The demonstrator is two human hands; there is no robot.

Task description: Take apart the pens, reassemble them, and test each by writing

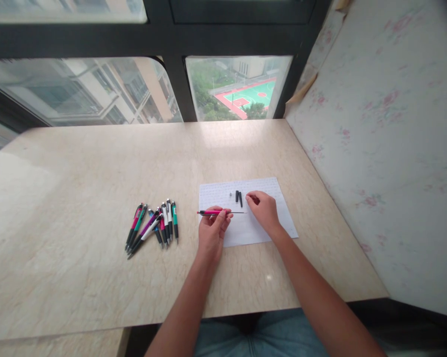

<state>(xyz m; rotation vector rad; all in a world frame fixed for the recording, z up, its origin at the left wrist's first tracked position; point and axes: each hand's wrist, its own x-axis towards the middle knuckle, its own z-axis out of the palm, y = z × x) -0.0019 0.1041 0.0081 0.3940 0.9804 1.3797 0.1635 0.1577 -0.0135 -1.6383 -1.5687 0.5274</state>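
My left hand [210, 237] grips a pink ballpoint pen [207, 212] with a black end, held level over a written sheet of paper [258, 234]. From the pen's right end a thin dark refill [239, 212] sticks out. My right hand [264, 209] is closed in a pinch just above and right of the refill's tip; anything between its fingertips is too small to make out. Two short black pen parts [237, 196] lie side by side on the paper, left of my right hand. Beside them is a tiny grey piece [230, 194].
Several pens [145, 229] in pink, green, purple, white and blue lie heaped on the stone counter [78, 198], left of the paper. A flowered wall [375, 148] borders the right side. Dark-framed windows [166, 39] run along the back edge.
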